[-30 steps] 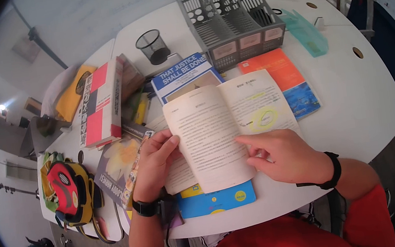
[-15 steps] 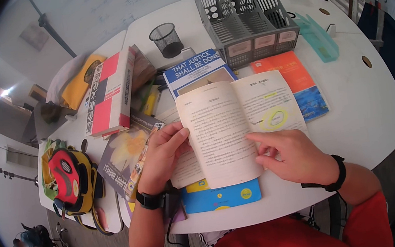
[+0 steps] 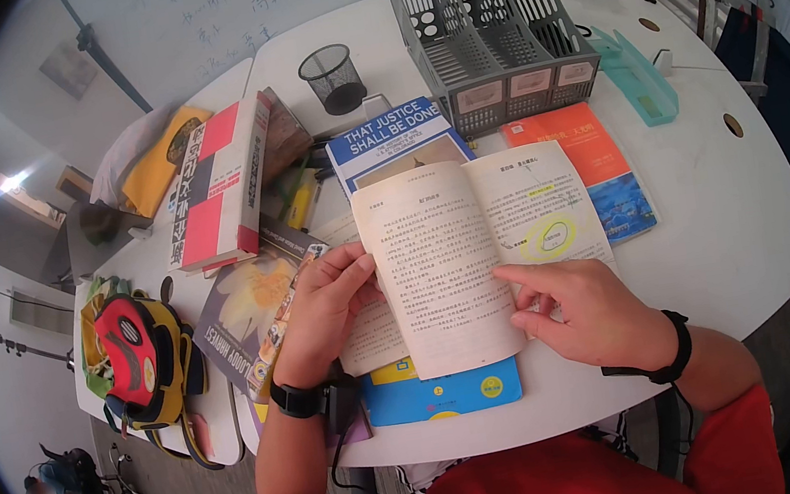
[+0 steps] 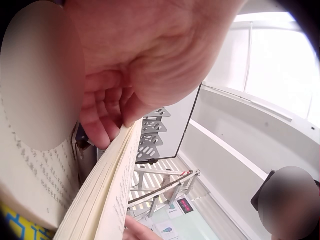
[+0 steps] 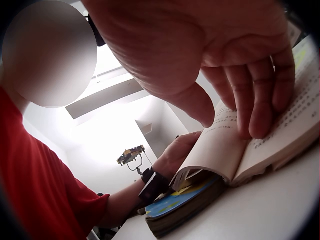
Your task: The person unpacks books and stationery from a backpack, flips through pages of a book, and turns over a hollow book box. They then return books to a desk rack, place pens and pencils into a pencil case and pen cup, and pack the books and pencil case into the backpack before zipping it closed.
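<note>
An open book (image 3: 439, 271) with printed text lies in front of me, a yellow highlighted ring marking its right page. My left hand (image 3: 322, 303) pinches a thick bunch of its pages at the left edge, thumb on top. In the left wrist view those pages (image 4: 107, 185) stand raised above the ones beneath. My right hand (image 3: 591, 310) is over the right page near the fold, index finger stretched out and the others loosely bent. The right wrist view shows its fingertips (image 5: 260, 127) at the paper. Under the open book is a blue and yellow book (image 3: 446, 393).
Behind are a blue-and-white book (image 3: 390, 136), an orange-and-blue book (image 3: 585, 160), a grey file rack (image 3: 524, 87) and a mesh pen cup (image 3: 331, 79). Left are a thick red-and-white book (image 3: 223, 185), a flower-covered book (image 3: 246, 298) and a small red-and-yellow backpack (image 3: 132, 350).
The head view has shifted, so the table's things appear farther right than a second ago. Both hands keep nearly the same places on the book.
</note>
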`<state>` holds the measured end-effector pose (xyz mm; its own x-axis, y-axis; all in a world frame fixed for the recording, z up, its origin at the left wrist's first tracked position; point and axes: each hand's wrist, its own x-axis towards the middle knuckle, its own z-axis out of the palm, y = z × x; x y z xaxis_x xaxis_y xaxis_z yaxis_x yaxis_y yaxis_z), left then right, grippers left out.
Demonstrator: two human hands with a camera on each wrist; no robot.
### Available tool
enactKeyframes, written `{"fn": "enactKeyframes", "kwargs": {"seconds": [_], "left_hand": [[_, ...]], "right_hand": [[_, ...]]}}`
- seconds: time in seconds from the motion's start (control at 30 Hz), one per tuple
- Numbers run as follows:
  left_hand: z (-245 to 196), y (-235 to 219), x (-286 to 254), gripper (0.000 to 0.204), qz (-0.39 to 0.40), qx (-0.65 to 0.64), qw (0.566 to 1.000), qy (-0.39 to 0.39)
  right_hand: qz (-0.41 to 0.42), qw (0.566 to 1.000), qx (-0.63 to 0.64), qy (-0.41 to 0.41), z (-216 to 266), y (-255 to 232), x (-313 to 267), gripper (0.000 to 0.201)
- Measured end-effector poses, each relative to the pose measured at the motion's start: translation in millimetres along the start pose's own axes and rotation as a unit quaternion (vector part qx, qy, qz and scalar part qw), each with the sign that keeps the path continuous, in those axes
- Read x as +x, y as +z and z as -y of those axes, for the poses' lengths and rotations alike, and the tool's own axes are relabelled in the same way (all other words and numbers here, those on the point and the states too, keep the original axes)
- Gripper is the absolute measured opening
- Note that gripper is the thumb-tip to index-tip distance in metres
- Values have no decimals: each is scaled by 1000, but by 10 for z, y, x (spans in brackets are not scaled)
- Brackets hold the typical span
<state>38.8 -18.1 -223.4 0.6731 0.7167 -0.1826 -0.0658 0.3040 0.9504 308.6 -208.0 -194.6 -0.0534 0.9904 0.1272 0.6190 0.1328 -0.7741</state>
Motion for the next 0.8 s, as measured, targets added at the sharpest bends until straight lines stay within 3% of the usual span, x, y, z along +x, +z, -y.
{"fn": "enactKeyframes", "kwargs": {"seconds": [0.33, 0.43, 0.53, 0.8], "left_hand": [[0, 9, -13, 26, -5, -3, 1000, 4], [40, -24, 1, 25, -3, -69, 997, 18], [-45, 90, -27, 24, -27, -3, 1000, 10], [-64, 135, -26, 26, -34, 14, 999, 6]], "right_hand": [[1, 1000, 4, -8, -39, 11, 3, 45], [3, 1000, -3, -30, -56, 21, -4, 47], [20, 999, -14, -23, -29, 2, -1, 48], [35, 999, -32, -21, -19, -17, 2, 51]]}}
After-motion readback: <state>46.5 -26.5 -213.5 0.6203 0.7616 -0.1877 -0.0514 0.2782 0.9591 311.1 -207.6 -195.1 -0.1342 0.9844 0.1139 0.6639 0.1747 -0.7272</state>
